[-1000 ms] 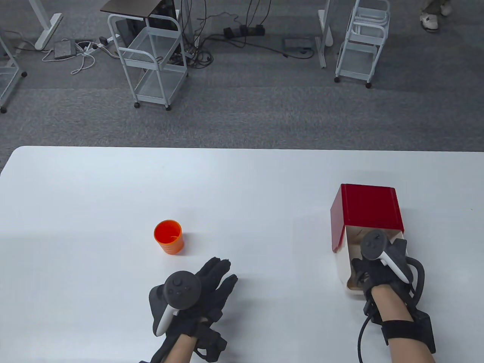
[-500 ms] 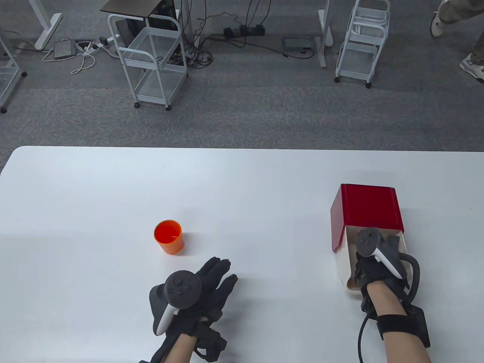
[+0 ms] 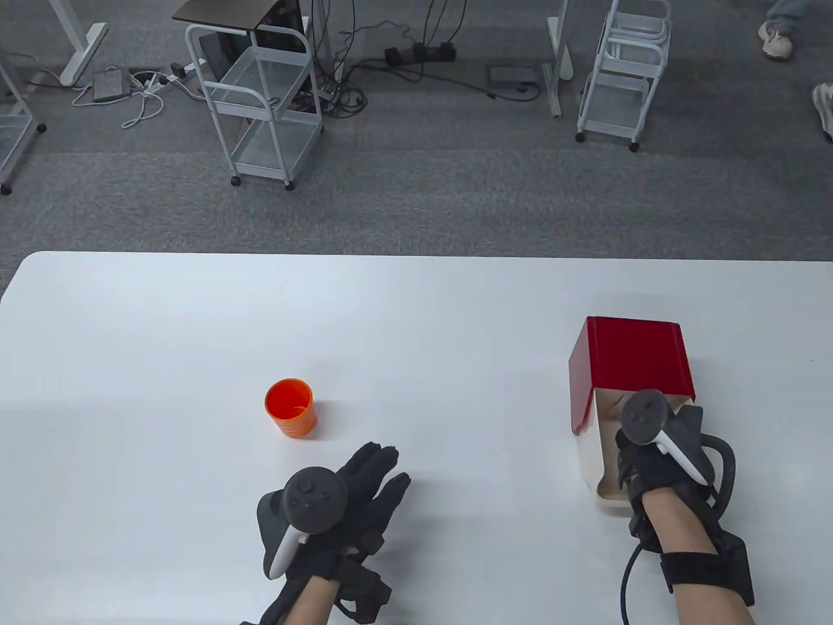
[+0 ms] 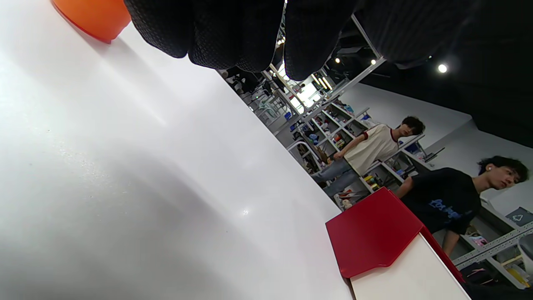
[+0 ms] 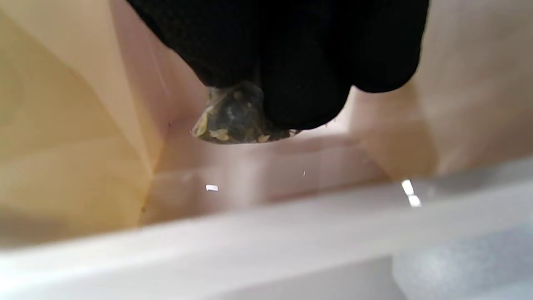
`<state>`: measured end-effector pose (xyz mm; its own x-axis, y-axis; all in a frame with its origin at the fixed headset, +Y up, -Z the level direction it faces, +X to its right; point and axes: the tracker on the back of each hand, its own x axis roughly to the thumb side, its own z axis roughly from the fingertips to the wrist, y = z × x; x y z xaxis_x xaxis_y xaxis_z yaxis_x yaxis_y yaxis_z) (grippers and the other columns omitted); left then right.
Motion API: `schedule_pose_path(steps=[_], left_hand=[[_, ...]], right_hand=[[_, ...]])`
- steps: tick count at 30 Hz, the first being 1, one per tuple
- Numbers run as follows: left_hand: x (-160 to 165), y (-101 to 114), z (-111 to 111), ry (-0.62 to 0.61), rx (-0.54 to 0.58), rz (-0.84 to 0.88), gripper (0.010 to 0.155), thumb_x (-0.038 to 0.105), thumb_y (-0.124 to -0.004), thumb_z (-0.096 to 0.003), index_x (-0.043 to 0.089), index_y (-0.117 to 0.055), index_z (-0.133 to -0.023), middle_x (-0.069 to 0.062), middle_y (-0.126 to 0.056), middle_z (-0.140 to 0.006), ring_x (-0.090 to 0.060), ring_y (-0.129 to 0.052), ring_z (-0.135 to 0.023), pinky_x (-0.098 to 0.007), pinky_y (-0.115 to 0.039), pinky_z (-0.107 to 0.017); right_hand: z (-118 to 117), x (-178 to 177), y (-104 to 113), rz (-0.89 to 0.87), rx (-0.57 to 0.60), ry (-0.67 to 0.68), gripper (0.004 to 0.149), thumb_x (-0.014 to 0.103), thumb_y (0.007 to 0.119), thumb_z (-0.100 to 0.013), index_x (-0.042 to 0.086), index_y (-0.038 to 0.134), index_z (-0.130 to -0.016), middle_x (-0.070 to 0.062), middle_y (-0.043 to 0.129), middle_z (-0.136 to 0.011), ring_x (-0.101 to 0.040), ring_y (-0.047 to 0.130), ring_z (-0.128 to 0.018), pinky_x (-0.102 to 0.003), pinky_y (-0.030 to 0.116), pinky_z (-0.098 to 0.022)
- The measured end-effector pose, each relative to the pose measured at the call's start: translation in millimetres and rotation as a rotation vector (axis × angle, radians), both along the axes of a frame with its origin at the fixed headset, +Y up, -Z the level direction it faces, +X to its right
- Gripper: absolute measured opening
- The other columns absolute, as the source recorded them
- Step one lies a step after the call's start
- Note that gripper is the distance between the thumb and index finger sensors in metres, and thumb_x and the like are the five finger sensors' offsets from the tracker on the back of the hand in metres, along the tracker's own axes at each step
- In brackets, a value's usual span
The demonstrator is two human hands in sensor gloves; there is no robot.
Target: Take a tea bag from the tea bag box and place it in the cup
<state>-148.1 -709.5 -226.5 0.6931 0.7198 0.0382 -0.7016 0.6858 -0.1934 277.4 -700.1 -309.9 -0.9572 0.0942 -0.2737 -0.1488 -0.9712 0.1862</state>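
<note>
White table [image 3: 416, 312] is carrying everything we are working with: the orange cup [image 3: 290, 407] is standing left of centre, and the tea bag box [image 3: 630, 364], its red lid raised, is sitting well apart on the right. Our right hand [image 3: 651, 463] is reaching inside the box, its fingertips [image 5: 304, 83] pinching the tea bag [image 5: 235, 121] above the box floor. Our left hand [image 3: 351, 501] is resting flat near the cup, fingers together and gripping nothing.

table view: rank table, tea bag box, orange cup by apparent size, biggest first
1. table, spans almost the full width.
2. tea bag box, red lid open, partly covered by the right hand.
3. orange cup, clearly smallest.
All three stand at similar depth, so the order is safe.
</note>
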Motion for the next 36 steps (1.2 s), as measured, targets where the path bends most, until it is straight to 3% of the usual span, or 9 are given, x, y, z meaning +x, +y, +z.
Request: schedule_pose_path(steps=[9,14,20,26,36], left_hand=[[1,0,1,-0.009,0.012,0.009,0.065,0.062,-0.062,-0.0504,0.031,-0.067,-0.108,-0.008,-0.06,-0.122,-0.034,-0.066,-0.108,-0.048,-0.062,-0.077],[2,0,2,-0.01,0.011,0.009,0.066,0.062,-0.062,-0.0504,0.031,-0.067,-0.108,-0.008,-0.06,-0.122,-0.034,-0.066,-0.108,-0.048,-0.062,-0.077],[2,0,2,-0.01,0.011,0.008,0.066,0.062,-0.062,-0.0504,0.031,-0.067,-0.108,-0.008,-0.06,-0.122,-0.034,-0.066,-0.108,-0.048,-0.062,-0.077],[2,0,2,-0.01,0.01,0.009,0.065,0.062,-0.062,-0.0504,0.031,-0.067,-0.108,-0.008,-0.06,-0.122,-0.034,-0.066,-0.108,-0.048,-0.062,-0.077],[2,0,2,-0.011,0.013,0.014,0.065,0.062,-0.063,-0.0504,0.031,-0.067,-0.108,-0.008,-0.06,-0.122,-0.034,-0.066,-0.108,-0.048,-0.062,-0.077]], right_hand=[[11,-8,51,-0.027,0.154,0.057,0.037,0.02,0.087,-0.044,0.018,0.084,-0.08,-0.014,0.089,-0.078,-0.032,0.099,-0.052,-0.047,0.084,-0.047],[15,-33,77,-0.046,0.245,0.148,0.037,0.02,0.087,-0.044,0.018,0.084,-0.08,-0.014,0.089,-0.078,-0.032,0.099,-0.052,-0.047,0.084,-0.047],[18,-76,90,-0.087,0.297,0.278,0.037,0.02,0.086,-0.044,0.019,0.084,-0.081,-0.014,0.088,-0.078,-0.032,0.099,-0.053,-0.047,0.084,-0.048],[21,-126,79,-0.148,0.29,0.387,0.037,0.02,0.086,-0.044,0.019,0.083,-0.081,-0.014,0.088,-0.079,-0.032,0.099,-0.053,-0.047,0.084,-0.048],[19,-187,13,-0.146,0.14,0.46,0.037,0.02,0.085,-0.045,0.019,0.083,-0.082,-0.014,0.088,-0.08,-0.032,0.099,-0.054,-0.047,0.083,-0.049]])
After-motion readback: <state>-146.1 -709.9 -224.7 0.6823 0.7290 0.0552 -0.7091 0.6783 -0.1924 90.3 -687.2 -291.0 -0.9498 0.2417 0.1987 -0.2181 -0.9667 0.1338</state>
